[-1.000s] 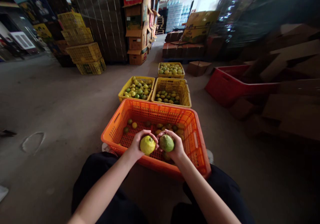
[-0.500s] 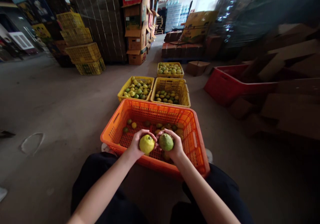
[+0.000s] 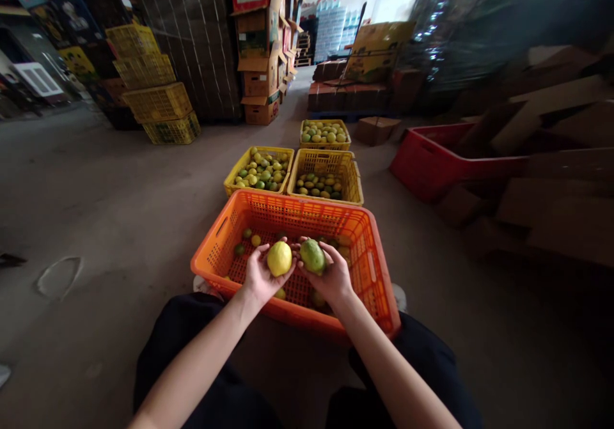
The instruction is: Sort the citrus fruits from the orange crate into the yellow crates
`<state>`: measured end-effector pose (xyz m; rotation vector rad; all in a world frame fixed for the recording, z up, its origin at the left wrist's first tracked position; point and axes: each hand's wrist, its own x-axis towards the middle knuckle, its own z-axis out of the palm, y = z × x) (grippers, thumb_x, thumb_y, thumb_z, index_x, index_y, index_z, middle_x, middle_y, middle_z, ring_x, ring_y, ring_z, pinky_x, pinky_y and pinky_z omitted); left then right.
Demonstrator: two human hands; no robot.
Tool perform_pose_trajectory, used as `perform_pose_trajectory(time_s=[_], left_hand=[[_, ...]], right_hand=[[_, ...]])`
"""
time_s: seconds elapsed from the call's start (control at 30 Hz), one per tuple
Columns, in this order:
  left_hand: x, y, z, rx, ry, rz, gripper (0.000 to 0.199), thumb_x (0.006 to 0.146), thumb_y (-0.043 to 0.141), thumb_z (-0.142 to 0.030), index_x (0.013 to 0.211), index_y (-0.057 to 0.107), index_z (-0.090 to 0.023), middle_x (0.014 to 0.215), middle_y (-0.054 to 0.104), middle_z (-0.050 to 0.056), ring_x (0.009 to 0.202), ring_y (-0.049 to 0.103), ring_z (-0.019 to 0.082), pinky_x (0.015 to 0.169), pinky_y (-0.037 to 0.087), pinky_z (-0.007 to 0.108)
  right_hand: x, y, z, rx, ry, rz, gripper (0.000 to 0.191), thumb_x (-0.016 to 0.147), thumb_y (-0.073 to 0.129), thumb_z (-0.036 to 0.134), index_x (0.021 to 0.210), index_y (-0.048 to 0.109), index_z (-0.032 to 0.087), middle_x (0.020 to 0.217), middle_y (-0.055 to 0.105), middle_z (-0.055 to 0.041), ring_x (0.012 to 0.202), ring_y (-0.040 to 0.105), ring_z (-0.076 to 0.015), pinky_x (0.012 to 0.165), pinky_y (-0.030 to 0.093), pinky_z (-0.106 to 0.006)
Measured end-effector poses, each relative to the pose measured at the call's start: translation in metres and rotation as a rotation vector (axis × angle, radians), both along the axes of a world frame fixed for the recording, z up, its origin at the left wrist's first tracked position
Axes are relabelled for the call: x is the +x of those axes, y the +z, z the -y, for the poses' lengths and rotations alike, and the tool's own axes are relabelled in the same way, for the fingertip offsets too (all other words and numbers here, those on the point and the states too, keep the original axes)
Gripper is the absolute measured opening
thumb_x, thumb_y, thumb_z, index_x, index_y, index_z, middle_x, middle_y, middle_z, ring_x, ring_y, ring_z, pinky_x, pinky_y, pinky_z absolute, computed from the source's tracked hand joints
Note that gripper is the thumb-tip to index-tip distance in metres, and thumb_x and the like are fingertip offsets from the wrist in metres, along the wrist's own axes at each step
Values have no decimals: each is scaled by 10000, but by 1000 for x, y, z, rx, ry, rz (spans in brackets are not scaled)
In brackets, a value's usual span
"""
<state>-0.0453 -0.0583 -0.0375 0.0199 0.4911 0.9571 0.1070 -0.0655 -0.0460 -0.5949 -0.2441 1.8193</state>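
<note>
Above the orange crate [image 3: 292,317], my left hand [image 3: 259,280] cradles a yellow lemon [image 3: 279,258] in its upturned palm. Close beside it, my right hand [image 3: 336,282] holds a green lemon [image 3: 313,256], the fingers curled round its underside. The two fruits are a small gap apart, and the fingertips of both hands nearly meet between them. Below them, in the crate, lie several loose green and yellow lemons [image 3: 256,240]; those on the right are partly hidden by my right hand and in shadow.
Beyond the orange crate stand yellow crates of lemons: one at left [image 3: 229,183], one at right [image 3: 354,179] and one farther back [image 3: 325,148]. A red bin [image 3: 417,167] with cardboard is to the right. Stacked yellow crates [image 3: 156,103] rise at far left.
Both hands have turned palms upward and opened a little, rolling the fruits. The yellow and green lemons sit slightly higher in view and remain held.
</note>
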Motion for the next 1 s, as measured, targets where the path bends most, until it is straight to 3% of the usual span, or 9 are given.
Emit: perform_pose_trajectory(time_s=[0.17,0.77,1.0], left_hand=[[-3,3,-1,-62,57,46,371,766,484,-223,1105,530,-79,1034,614,179,1059,549,276,789,517,364],[1,-4,-3,-137,80,4,232,765,496,-208,960,561,-100,917,628,141,941,605,253,696,551,331],[1,-2,-1,-121,22,-8,229,756,502,-215,916,579,-69,902,631,152,900,611,243,694,543,308]], right_hand=[[6,-1,-1,-18,0,5,176,705,564,236,868,588,175,807,694,-58,747,649,-166,628,545,-261],[2,-6,-4,-106,-25,44,146,729,549,272,831,584,173,704,687,-47,644,646,-169,554,544,-268],[1,-1,-2,-99,22,52,151,719,553,287,827,594,190,697,682,-38,617,633,-148,548,533,-240]])
